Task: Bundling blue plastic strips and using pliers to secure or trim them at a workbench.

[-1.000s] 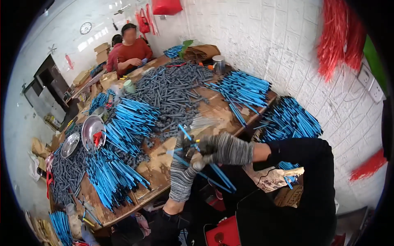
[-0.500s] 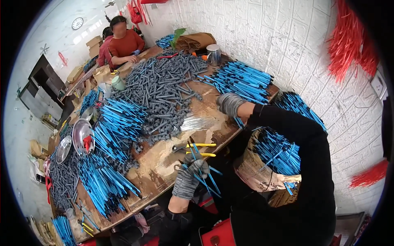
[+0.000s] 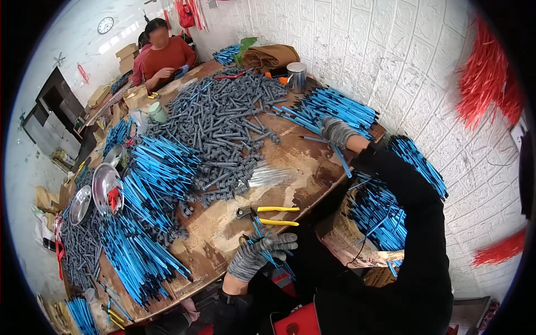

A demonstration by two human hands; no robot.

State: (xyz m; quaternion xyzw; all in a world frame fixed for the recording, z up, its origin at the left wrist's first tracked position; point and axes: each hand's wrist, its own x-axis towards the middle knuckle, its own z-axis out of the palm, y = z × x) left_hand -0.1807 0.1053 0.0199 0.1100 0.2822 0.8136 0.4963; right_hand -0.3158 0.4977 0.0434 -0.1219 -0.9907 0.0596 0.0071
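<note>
My left hand [image 3: 258, 255], in a grey knit glove, is at the table's front edge. It holds a few thin blue rods with black ends, some fingers stretched out beside them. My right hand [image 3: 336, 133], also gloved, is at the near edge of a pile of blue rods [image 3: 321, 111] by the wall. Its fingers are curled, and a blue rod [image 3: 341, 162] sticks out below them toward the table edge; the fingertips are partly hidden. Cutting pliers with yellow handles [image 3: 277, 209] lie on the table just beyond my left hand.
A big heap of grey plastic pieces [image 3: 223, 111] covers the table's middle, with thin metal wires [image 3: 271, 176] nearby. More blue rods [image 3: 142, 245] lie at left beside metal bowls [image 3: 106, 178]. A box of blue rods [image 3: 340, 243] stands below the right edge. Across the table sits a person [image 3: 164, 58].
My right hand has moved right, onto the edge of the rod pile, and the rod below it has shifted too. My left hand has turned, its fingers now extending rightward.
</note>
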